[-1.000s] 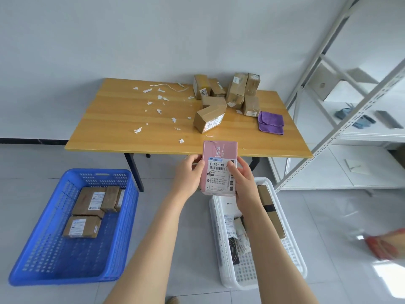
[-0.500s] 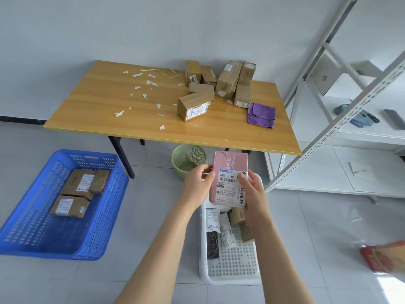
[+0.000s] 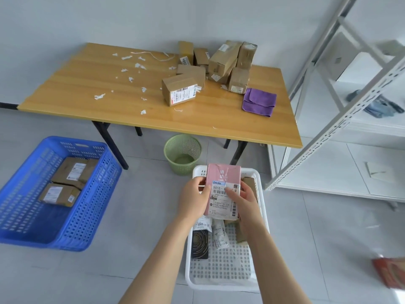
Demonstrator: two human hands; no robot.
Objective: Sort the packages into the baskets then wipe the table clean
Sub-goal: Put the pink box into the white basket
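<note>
Person stands over the white basket (image 3: pixel 219 285) on the floor, both arms out. Pink package (image 3: pixel 222 175) held upright above the far end of that basket, label side up toward the camera, not yet let go. Left hand (image 3: pixel 192 200) clamped on its left edge, fingers curled round the side. Right hand (image 3: pixel 245 199) clamped on the right edge, thumb lying across the white label.

White basket already holds a black flat item (image 3: pixel 199 244), a couple of small white bags (image 3: pixel 220 236) and something brown, partly hidden behind the right arm.

Blue basket (image 3: pixel 94 200) sits on the floor to the left, well apart from the white one, with two brown boxes (image 3: pixel 74 172) in it, lying flat and touching each other.

Table (image 3: pixel 87 95) behind: a pile of brown boxes (image 3: pixel 221 62) at the far right corner, some leaning on each other, one box (image 3: pixel 179 92) lying nearer the front with its label facing out. Purple cloth (image 3: pixel 259 102) folded just beside the pile, near the right edge. White paper scraps (image 3: pixel 131 69) scattered over the middle and far side of the top.

Green bin (image 3: pixel 182 152) on the floor under the table's front edge, just beyond the white basket. White rack (image 3: pixel 350 106) stands to the right. Blurred red thing (image 3: pixel 390 273) at the lower right edge, can't tell what
</note>
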